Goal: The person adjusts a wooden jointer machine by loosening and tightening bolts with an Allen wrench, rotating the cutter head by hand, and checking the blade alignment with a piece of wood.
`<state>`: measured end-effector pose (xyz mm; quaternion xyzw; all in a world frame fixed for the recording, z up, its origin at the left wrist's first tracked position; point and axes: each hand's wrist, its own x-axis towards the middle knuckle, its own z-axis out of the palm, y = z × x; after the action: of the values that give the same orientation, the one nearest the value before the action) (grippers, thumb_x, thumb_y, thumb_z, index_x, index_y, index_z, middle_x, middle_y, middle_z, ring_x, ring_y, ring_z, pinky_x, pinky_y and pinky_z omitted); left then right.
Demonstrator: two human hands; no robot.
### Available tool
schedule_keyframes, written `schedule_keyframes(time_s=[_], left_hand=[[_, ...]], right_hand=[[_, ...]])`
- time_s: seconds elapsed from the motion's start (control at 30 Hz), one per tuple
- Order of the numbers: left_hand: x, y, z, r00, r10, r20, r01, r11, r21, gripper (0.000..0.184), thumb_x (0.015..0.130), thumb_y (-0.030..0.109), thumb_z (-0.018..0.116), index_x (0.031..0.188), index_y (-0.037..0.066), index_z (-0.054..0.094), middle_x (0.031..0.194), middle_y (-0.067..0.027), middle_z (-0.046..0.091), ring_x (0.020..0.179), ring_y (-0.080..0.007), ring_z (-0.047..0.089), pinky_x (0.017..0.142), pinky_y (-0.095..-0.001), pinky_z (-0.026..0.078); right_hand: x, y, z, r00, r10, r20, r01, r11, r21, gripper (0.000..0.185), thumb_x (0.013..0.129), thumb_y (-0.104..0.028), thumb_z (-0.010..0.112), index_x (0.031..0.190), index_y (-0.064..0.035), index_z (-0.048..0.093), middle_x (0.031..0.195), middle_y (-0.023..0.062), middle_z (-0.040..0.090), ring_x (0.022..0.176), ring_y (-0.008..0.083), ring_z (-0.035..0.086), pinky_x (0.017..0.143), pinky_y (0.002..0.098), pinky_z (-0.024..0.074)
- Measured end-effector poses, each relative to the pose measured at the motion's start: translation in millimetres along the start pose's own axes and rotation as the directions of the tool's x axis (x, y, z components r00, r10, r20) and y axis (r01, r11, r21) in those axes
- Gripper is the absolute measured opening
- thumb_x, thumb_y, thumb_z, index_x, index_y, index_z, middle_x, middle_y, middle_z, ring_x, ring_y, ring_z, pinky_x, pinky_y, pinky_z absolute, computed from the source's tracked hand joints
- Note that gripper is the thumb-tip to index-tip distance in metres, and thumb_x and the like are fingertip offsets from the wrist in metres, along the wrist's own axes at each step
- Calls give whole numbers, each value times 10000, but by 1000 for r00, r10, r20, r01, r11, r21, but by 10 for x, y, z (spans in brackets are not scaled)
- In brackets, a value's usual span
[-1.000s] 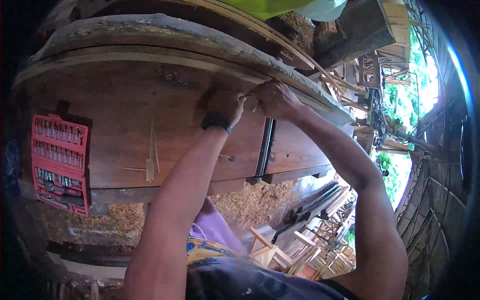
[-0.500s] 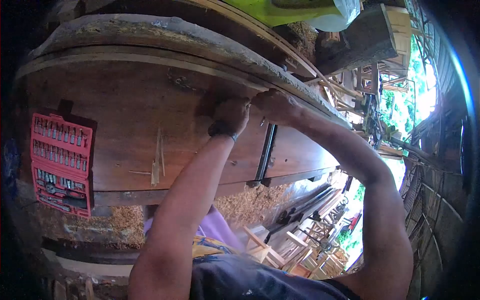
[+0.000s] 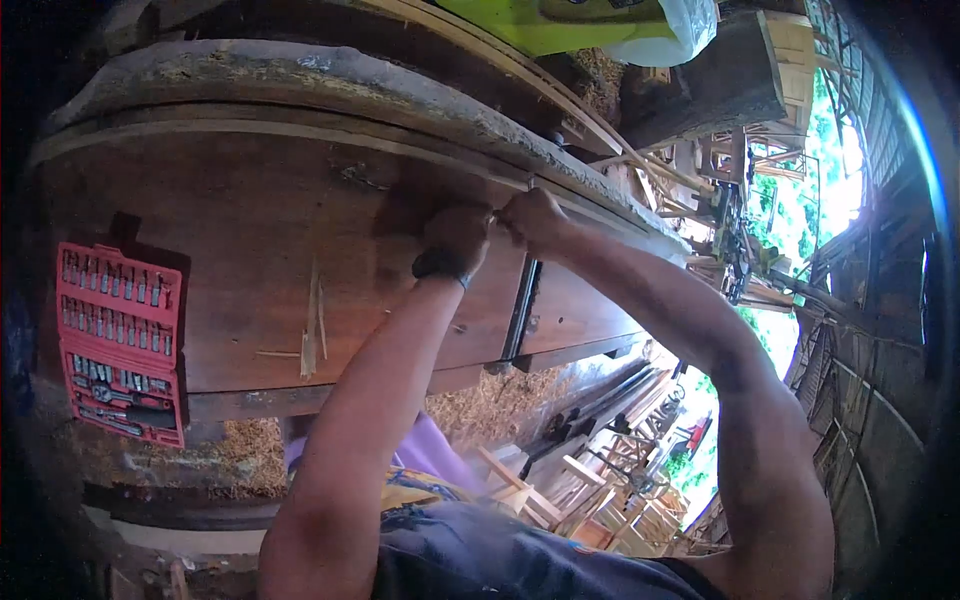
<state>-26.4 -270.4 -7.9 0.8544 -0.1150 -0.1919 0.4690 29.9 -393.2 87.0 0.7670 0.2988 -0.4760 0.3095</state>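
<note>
My left hand point(image 3: 458, 232), with a dark band at its wrist, is closed above the brown wooden bench top. Close beside it on the right is my right hand point(image 3: 537, 216), also closed, with its fingers near the left fingertips. A small bit of something pale shows between the hands, and a shiny tip sticks out above the right knuckles; neither is clear enough to name. Below the hands, a dark metal bar point(image 3: 522, 312) crosses the bench top point(image 3: 240, 220). On the left lies an open red socket set case point(image 3: 120, 346), holding rows of sockets and a ratchet.
Thin wood splinters point(image 3: 313, 325) lie on the bench top. A rough-edged plank point(image 3: 300, 68) runs along its far side. Wood shavings point(image 3: 500, 405) cover the ground below the near edge. Wooden frames point(image 3: 600, 490) and long bars stand at the lower right.
My right hand has turned, so its knuckles now point upward and a shiny tip shows above them. The left hand has shifted slightly left and down. The whole view has moved a little.
</note>
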Motion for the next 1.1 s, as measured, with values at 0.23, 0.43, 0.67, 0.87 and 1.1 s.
schedule_keyframes(time_s=[0.23,0.43,0.67,0.87,1.1], left_hand=[[16,3,48,998,44,-46,-43,999,6,276,955,255,482,1047,143,717,1013,-169,713,916,-355,706,792,-487,570],[42,-23,138,999,-28,-47,27,999,-24,280,962,295,507,1025,143,734,995,-167,713,897,-369,689,786,-506,549],[-25,15,30,996,-1,-94,-6,997,-71,300,973,336,517,1027,144,742,954,-150,723,920,-350,683,816,-499,538],[1,-8,55,987,66,-143,-72,997,-33,249,941,205,496,997,123,725,978,-155,718,916,-337,702,801,-482,556],[-4,-11,50,994,37,-105,-39,999,-9,271,946,265,528,940,110,750,947,-163,723,851,-367,690,773,-501,554]], right_hand=[[144,62,415,949,221,-224,-121,914,387,293,866,-346,659,938,-72,736,958,176,729,923,348,712,790,458,571],[-466,-74,-58,869,378,-319,-128,796,592,318,894,-273,600,1143,-85,662,1029,219,706,964,391,685,875,519,517],[-418,-87,-147,901,83,-426,9,978,208,304,811,-107,630,1113,-130,658,951,136,703,994,335,667,917,466,440],[-366,-37,-48,890,11,-456,38,994,98,331,804,-104,620,1133,-128,647,947,98,694,1015,297,661,958,474,406],[-301,-15,-123,930,-77,-359,48,995,-87,221,846,-148,599,1061,-129,647,905,75,692,986,266,672,901,455,436]])
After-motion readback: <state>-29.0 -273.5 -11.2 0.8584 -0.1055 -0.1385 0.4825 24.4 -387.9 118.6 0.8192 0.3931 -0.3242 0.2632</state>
